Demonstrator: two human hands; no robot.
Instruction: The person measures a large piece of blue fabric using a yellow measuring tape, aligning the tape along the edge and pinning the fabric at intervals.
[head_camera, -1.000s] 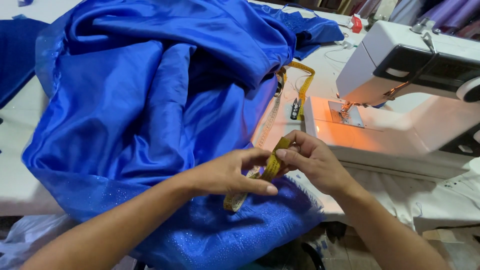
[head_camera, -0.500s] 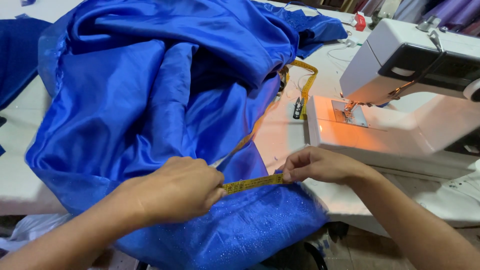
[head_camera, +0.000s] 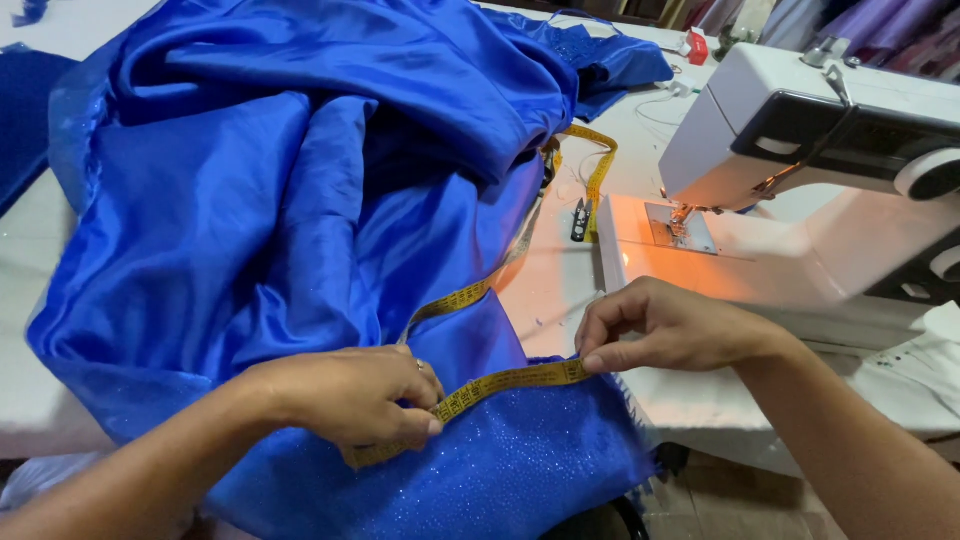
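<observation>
Two hands: both pinched one tape measure (head_camera: 510, 381), stretching it taut to read a length.
Left hand (head_camera: 350, 395): pressed the tape onto blue fabric (head_camera: 250, 220).
Right hand (head_camera: 665, 325): pinned its end at the fabric's edge, beside the sewing machine (head_camera: 800, 170) on the tabletop (head_camera: 30, 400).

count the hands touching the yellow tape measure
2. The left hand pinches the tape measure over the blue fabric; the right hand pins its end near the sewing machine.

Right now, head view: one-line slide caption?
Left hand and right hand stretch a yellow measuring tape across blue satin fabric beside a white sewing machine.
</observation>
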